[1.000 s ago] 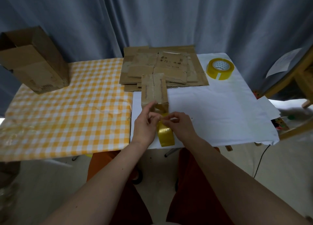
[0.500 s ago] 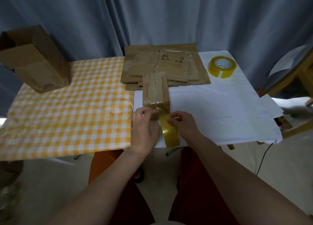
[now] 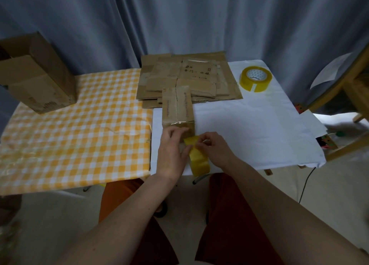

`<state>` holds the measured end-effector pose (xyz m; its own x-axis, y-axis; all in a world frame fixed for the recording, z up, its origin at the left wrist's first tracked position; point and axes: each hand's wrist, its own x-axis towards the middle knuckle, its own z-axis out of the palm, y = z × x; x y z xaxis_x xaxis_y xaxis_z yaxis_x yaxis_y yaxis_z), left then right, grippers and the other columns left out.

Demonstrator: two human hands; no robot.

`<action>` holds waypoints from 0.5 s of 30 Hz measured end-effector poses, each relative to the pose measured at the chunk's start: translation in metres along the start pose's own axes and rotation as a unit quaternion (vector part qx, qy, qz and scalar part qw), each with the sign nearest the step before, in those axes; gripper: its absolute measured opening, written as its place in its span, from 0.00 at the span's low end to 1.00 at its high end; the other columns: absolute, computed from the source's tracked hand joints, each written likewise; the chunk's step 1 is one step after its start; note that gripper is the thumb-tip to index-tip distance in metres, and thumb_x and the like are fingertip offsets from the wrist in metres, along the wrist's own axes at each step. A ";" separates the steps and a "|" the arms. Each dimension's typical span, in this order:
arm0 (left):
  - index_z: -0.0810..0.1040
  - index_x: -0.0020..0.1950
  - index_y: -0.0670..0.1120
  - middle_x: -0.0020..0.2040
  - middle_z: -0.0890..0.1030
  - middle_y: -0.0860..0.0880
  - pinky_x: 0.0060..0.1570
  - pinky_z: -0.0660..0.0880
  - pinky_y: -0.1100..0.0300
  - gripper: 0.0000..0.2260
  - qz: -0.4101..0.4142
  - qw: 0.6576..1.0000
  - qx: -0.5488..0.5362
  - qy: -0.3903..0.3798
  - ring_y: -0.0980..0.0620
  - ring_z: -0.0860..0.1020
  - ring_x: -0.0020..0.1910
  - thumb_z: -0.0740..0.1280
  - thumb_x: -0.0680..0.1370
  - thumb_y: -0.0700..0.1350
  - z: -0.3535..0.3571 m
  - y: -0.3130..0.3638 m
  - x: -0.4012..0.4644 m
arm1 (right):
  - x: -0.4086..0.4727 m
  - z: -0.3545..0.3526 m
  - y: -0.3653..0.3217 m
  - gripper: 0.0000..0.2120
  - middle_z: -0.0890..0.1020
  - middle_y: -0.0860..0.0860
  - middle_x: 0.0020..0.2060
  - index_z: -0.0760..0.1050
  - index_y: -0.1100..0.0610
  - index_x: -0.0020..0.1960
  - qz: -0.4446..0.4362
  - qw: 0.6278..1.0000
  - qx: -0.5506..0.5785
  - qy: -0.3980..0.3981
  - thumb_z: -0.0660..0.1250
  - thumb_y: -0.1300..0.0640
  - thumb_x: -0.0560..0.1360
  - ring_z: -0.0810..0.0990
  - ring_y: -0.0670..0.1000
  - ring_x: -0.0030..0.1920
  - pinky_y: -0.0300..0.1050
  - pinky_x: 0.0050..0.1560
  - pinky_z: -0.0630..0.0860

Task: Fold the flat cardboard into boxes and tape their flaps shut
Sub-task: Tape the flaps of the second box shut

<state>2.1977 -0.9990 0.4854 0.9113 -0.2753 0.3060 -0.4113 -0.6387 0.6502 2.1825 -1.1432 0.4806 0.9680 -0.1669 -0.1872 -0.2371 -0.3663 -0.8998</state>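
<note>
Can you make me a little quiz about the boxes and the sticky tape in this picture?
1. True or false: the second tape roll lies on the checked cloth.
2. What does the right hand pinch: A the strip of yellow tape, B the flat cardboard stack, C the big open box?
3. Fill in: the left hand rests against the near end of the small folded ____.

Key: 1 false, it lies on the white sheet. 2 A. 3 box.
</note>
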 end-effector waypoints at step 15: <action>0.84 0.49 0.42 0.46 0.82 0.45 0.46 0.68 0.65 0.06 -0.078 0.997 -0.017 -0.019 0.49 0.77 0.47 0.68 0.77 0.40 0.008 0.006 0.009 | -0.002 -0.002 0.000 0.03 0.75 0.56 0.56 0.76 0.56 0.48 -0.009 0.999 0.029 -0.011 0.67 0.62 0.75 0.77 0.49 0.49 0.39 0.48 0.75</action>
<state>2.2033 -1.0111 0.4866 0.9637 -0.2020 0.1743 -0.2651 -0.6518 0.7106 2.1799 -1.1444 0.4814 0.9739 -0.1407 -0.1781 -0.2146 -0.3153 -0.9244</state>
